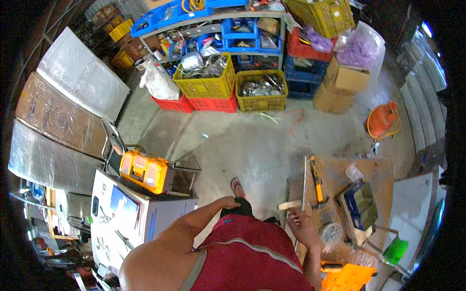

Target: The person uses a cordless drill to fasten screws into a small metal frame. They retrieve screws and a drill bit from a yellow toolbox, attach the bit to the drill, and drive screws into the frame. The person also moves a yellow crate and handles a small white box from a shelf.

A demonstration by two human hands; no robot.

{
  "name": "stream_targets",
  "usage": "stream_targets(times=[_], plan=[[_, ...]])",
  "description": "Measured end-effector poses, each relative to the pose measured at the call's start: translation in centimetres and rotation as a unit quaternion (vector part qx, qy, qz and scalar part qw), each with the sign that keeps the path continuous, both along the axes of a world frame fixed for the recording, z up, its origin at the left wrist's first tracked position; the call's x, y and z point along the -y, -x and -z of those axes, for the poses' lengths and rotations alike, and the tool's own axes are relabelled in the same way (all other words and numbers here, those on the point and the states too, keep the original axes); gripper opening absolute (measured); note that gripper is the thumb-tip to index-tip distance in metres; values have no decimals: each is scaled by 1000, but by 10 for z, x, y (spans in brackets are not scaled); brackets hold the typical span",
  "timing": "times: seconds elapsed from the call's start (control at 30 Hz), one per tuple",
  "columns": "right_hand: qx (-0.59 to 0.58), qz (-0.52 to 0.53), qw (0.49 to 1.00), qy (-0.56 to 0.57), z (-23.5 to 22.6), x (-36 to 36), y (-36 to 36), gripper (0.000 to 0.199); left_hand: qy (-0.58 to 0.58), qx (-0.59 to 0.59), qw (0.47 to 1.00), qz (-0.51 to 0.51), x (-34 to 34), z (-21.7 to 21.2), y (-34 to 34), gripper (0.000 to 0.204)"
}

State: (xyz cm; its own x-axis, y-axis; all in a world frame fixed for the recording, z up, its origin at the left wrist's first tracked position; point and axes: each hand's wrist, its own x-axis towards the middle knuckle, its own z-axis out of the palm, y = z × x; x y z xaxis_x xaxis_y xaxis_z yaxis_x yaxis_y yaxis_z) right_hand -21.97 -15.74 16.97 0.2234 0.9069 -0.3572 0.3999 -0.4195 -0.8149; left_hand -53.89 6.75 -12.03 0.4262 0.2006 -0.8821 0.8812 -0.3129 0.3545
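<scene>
My left hand (229, 202) rests against the black shorts (243, 208) at my thigh, its fingers stretched out and partly lost against the dark cloth. On the right, my right hand (300, 225) hangs by the left edge of a wooden-topped table (335, 169), fingers loosely curled and apart. Just beyond its fingertips is a short pale wood strip (290, 205); I see no grip on it. A round clear tub (331, 234) stands beside that hand. Farther along lie a tool with an orange-yellow handle (318, 189) and a blue-and-olive case (359, 206).
A yellow toolbox (143, 170) stands at my left near a white table (109, 218). Yellow crates (206, 82) and a blue-bin shelf (240, 29) line the back. At the right are cardboard boxes (335, 89) and an orange gas cylinder (383, 119). Wrapped panels (63, 111) lean far left.
</scene>
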Motion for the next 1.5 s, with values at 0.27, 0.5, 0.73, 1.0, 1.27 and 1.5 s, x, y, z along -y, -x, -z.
stream_targets(times=[0.27, 0.5, 0.73, 1.0, 1.27, 1.5], plan=[[73, 42, 996, 28, 25, -204, 5, 31, -220, 50, 961, -158, -157, 9, 77, 47], [8, -115, 992, -48, 30, -375, 94, 35, -275, 139, 861, -404, -284, -15, 143, 48], [-15, -292, 955, -49, 38, -529, 146, 33, -170, 368, 829, -386, -339, 56, 178, 38], [12, -325, 938, -115, 78, -748, 163, 28, -248, 137, 926, -250, -413, 71, 261, 25], [57, -334, 931, -133, 62, -962, 177, 24, 2, 43, 648, -760, -509, 12, 331, 29], [47, -251, 963, -91, 84, -1059, 202, 30, 3, 147, 736, -660, -625, 42, 365, 27]])
